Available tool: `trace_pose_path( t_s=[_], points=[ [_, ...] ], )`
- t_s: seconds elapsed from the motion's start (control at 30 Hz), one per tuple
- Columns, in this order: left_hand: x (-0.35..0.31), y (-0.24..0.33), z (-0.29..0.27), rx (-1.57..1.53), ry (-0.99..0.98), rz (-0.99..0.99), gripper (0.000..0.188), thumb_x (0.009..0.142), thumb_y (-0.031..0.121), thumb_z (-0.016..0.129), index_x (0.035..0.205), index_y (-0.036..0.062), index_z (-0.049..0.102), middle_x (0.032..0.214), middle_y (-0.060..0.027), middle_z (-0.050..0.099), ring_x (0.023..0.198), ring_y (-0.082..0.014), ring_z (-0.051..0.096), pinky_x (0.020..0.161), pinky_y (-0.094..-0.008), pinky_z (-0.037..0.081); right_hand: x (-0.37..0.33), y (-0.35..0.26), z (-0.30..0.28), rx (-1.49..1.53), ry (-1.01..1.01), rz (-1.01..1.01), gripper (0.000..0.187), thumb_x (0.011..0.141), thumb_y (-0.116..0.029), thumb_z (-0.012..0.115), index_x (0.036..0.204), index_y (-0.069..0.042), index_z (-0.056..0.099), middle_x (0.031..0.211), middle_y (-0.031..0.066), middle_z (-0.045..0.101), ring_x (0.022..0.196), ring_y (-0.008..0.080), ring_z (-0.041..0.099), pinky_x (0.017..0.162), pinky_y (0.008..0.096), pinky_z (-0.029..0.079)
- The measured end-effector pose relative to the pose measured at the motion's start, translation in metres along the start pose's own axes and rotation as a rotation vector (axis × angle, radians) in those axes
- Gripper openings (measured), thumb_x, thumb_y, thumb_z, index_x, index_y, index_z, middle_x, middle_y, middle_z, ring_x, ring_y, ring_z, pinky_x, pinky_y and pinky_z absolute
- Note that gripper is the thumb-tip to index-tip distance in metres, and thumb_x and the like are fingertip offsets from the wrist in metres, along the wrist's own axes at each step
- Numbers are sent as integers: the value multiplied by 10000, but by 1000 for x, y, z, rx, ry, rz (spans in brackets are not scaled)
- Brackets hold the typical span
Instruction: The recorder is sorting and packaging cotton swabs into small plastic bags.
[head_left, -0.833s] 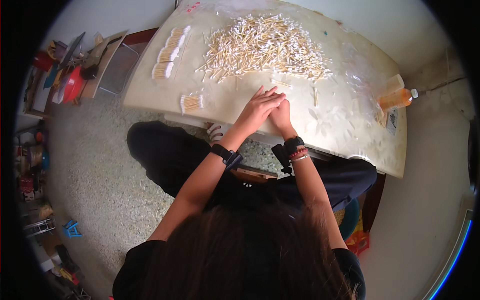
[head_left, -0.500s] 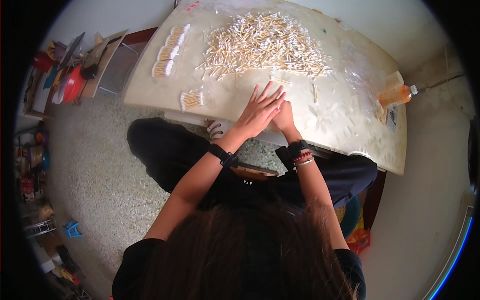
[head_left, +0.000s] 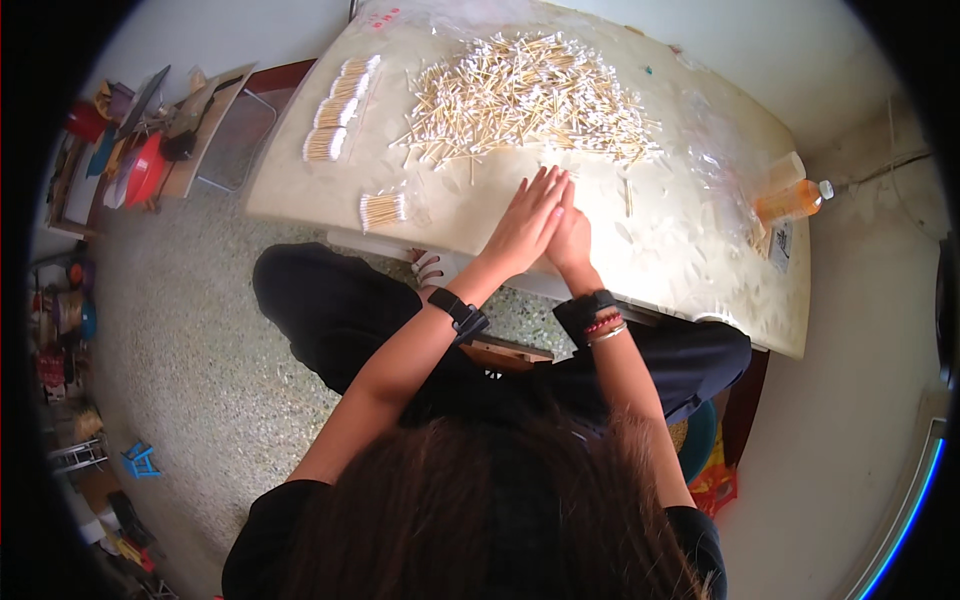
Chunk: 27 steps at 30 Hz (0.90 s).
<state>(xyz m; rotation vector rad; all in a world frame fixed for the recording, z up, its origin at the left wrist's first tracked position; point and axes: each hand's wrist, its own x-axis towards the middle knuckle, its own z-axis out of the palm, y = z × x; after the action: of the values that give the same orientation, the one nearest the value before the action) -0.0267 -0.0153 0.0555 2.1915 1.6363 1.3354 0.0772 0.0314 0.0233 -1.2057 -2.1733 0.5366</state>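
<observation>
My left hand (head_left: pixel 525 222) lies slanted against my right hand over the near edge of the table, its fingers stretched forward and close together. My right hand (head_left: pixel 571 238) is closed beside and partly under it. Whatever lies between the palms is hidden. Just past my fingertips spreads a large loose pile of cotton swabs (head_left: pixel 535 100) with white tips and pale sticks. To the left, near the table edge, sits a small bundle of cotton swabs (head_left: pixel 382 210) in clear plastic. A few single swabs (head_left: pixel 628 197) lie right of my hands.
A row of swab bundles (head_left: pixel 340 110) stands at the table's far left. Crumpled clear plastic (head_left: pixel 712 145) and an orange drink bottle (head_left: pixel 795 201) are on the right. A red basin (head_left: pixel 148 168) is at the left wall; a small blue stool (head_left: pixel 140 460) stands on the floor.
My left fingers were spread apart over my right hand; now they are closer together and the hands are pressed more side by side. The bundles and the pile look unchanged.
</observation>
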Motion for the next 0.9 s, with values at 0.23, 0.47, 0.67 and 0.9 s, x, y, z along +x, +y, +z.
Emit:
trace_pose_path(
  t_s=[0.23,0.47,0.67,0.9],
  points=[
    [-10,-14,-6,-393,-28,-264,248,870,5,569,1116,-14,589,1048,-121,655,899,-215,655,778,-296,514,18,-3,-21,60,-115,-124,916,752,-86,591,1451,-21,2,708,202,635,618,392,612,535,455,471],
    [-5,-37,-8,-448,-78,-409,154,859,35,616,986,-38,664,964,-119,691,828,-129,650,726,-254,515,23,15,-36,285,-258,-95,860,727,-38,666,1446,-92,197,787,179,637,697,357,613,649,391,499],
    [-4,-62,10,-565,7,-410,131,820,27,651,941,-13,681,849,-135,697,710,-151,662,635,-260,510,19,17,-46,231,-264,-183,321,775,-82,677,1086,-31,618,866,149,623,803,335,594,718,377,483],
    [9,-52,-1,-535,-233,-422,144,862,39,605,971,-48,644,967,-109,666,895,-165,631,796,-267,498,17,28,-50,175,-207,-139,221,782,-91,665,996,-41,646,907,136,608,852,328,567,742,390,468]
  ],
)
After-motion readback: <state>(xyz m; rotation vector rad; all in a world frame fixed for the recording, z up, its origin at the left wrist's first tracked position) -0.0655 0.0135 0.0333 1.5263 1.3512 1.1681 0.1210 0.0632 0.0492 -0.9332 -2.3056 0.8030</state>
